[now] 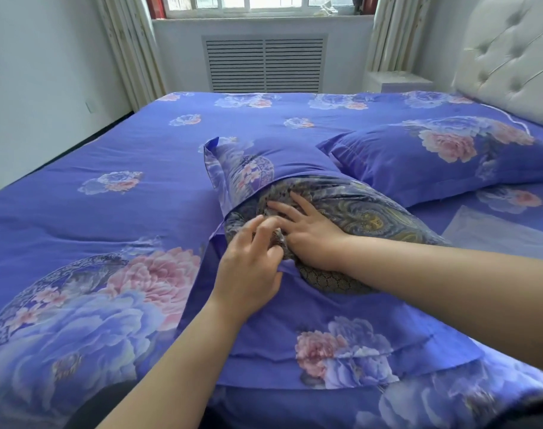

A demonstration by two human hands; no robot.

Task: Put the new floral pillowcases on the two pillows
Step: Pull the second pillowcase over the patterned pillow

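1. My left hand (248, 267) has its fingers curled, pinching the near lip of the floral pillowcase (310, 345) at its opening. I hold it there so the mouth stays lifted and the fabric does not ride along with the pillow.
2. My right hand (310, 230) lies flat with spread fingers on the dark paisley pillow (372, 212), holding nothing. It presses the bulge down, I judge, so the pillow can be fed under the lip.
3. This second pillow sits mid-bed, partly inside the case: a far flap of the case (233, 168) drapes over its left end, while its right part is still bare. Most of the case lies flat and empty toward me.
4. The first pillow (443, 159), already in its floral case, rests to the far right near the tufted headboard (511, 57), just beside the one I am working on but apart from my hands.
5. Edges to mind: the case's lip under my left fingers, and its flanged border near me, which could fold under.
6. Open room: the bed (93, 150) spreads free to the left and far side, so I can swing or shake the pillow that way. The right is tighter, with the finished pillow close.
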